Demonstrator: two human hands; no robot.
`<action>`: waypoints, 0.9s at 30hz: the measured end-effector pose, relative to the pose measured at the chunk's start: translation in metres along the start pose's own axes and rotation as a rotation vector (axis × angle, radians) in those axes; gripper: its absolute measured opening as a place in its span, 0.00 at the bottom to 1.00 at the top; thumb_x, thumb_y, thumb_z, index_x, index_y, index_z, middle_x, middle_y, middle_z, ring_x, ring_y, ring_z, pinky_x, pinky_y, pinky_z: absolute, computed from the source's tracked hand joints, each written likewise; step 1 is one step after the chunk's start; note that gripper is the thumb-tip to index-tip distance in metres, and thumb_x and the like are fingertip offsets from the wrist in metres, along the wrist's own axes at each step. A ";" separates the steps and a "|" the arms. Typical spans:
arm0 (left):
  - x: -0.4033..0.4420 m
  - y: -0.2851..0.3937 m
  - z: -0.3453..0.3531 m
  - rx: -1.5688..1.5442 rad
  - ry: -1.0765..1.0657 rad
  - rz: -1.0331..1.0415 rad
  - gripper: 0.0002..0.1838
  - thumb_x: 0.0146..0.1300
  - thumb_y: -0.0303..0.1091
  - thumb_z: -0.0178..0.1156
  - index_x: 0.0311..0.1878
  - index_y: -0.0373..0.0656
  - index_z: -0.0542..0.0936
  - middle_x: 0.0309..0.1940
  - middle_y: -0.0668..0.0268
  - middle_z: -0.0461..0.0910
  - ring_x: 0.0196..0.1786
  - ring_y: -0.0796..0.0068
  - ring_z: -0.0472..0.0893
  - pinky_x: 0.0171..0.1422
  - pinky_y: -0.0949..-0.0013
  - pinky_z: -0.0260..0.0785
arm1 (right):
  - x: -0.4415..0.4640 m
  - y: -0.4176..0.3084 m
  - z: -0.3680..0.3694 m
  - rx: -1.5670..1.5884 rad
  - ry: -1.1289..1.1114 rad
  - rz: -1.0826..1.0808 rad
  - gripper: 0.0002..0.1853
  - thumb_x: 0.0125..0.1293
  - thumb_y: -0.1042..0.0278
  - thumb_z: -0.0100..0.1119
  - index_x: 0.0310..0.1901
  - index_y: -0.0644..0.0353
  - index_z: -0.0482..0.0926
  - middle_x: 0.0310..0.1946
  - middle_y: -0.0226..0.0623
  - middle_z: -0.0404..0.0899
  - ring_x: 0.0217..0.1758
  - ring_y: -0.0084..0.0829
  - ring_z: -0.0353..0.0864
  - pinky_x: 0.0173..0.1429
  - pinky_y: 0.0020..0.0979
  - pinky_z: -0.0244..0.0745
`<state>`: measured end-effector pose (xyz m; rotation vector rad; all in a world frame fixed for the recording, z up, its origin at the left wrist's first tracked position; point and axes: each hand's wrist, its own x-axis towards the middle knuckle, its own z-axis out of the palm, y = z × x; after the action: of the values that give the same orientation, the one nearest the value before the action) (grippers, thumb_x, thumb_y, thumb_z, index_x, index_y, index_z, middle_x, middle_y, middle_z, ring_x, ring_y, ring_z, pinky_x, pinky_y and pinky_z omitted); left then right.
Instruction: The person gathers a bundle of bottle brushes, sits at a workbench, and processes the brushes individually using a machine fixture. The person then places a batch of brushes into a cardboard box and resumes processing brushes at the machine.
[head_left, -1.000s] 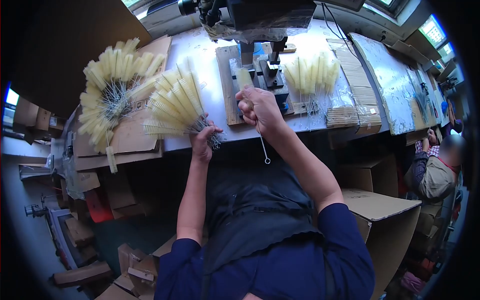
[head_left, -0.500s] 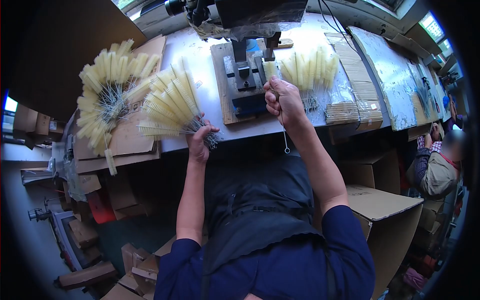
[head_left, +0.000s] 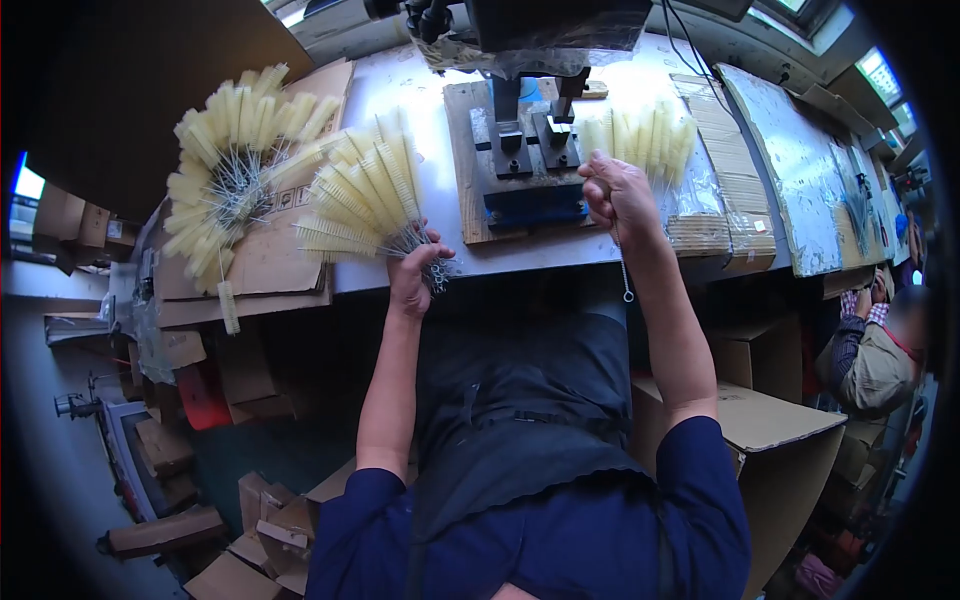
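My left hand (head_left: 410, 280) is closed round the wire stems of a fanned bunch of brushes (head_left: 362, 195), their pale yellow bristle heads pointing up and left. Wire loops poke out below its fingers. Just right of the press tool (head_left: 525, 155), my right hand (head_left: 622, 195) grips a single brush. That brush's twisted wire stem (head_left: 624, 268) hangs below the fist and ends in a small ring; its bristle head rises above the fingers, partly lost against the pile behind. Behind this hand lies a pile of similar brushes (head_left: 650, 140).
A large heap of brushes (head_left: 225, 130) lies on cardboard (head_left: 290, 255) at the left of the table. Flattened cardboard (head_left: 735, 180) lies to the right. An open carton (head_left: 770, 420) stands by my right elbow. Another person (head_left: 870, 355) sits at far right.
My right hand has moved right, away from the press tool, carrying the single brush. My left hand keeps the bunch. The whole view has shifted slightly.
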<state>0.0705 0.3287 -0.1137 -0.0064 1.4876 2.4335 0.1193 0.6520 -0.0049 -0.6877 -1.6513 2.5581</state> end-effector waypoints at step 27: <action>-0.086 0.015 0.035 -0.070 -0.372 -0.193 0.35 0.55 0.24 0.68 0.69 0.35 0.69 0.41 0.61 0.79 0.35 0.68 0.83 0.46 0.61 0.81 | -0.006 0.068 0.120 -0.232 0.015 -0.371 0.17 0.74 0.60 0.58 0.44 0.70 0.80 0.27 0.32 0.79 0.28 0.22 0.77 0.34 0.29 0.73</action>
<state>0.1548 0.3324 -0.0712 0.2610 1.1799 2.1848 0.0947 0.5169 -0.0211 -0.3614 -1.8823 2.1257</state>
